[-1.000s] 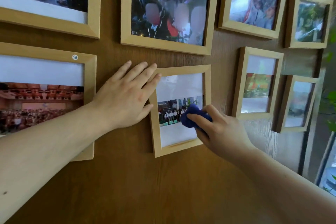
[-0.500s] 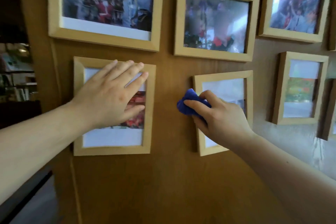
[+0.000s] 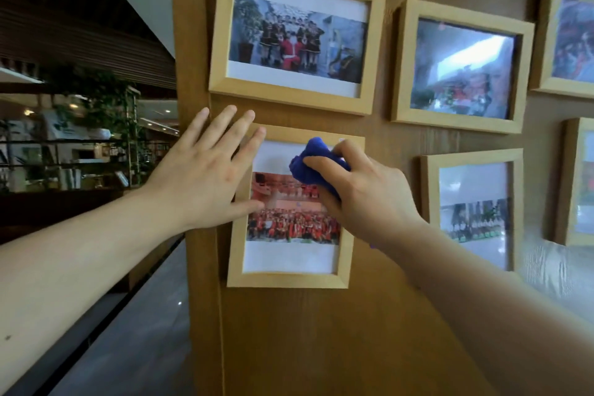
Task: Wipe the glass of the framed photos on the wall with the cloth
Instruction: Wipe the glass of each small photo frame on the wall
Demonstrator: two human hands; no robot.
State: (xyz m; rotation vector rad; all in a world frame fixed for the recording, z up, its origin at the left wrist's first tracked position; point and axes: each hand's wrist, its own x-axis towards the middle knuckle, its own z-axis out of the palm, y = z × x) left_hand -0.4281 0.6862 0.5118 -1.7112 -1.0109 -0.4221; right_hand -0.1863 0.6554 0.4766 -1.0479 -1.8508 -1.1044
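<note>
A light wooden frame (image 3: 291,280) holding a red group photo hangs low on the brown wood wall. My right hand (image 3: 363,193) is closed around a bunched blue cloth (image 3: 310,164) and presses it on the upper part of this frame's glass. My left hand (image 3: 205,177) lies flat with fingers spread, over the frame's left edge and the wall beside it, thumb touching the glass. Above hangs a wider frame (image 3: 295,32) with a group photo. To the right is a small frame (image 3: 472,212).
More wooden frames hang at the right, among them a reflective one (image 3: 463,67) and others cut off by the view's edge (image 3: 572,38). The wall panel ends at a vertical edge (image 3: 183,74) on the left; beyond it a dim hall with shelves and plants (image 3: 96,125).
My view and both hands shifted left. The right hand carried the blue cloth from the small frame onto the glass of the red-photo frame. The left hand slid to that frame's left edge.
</note>
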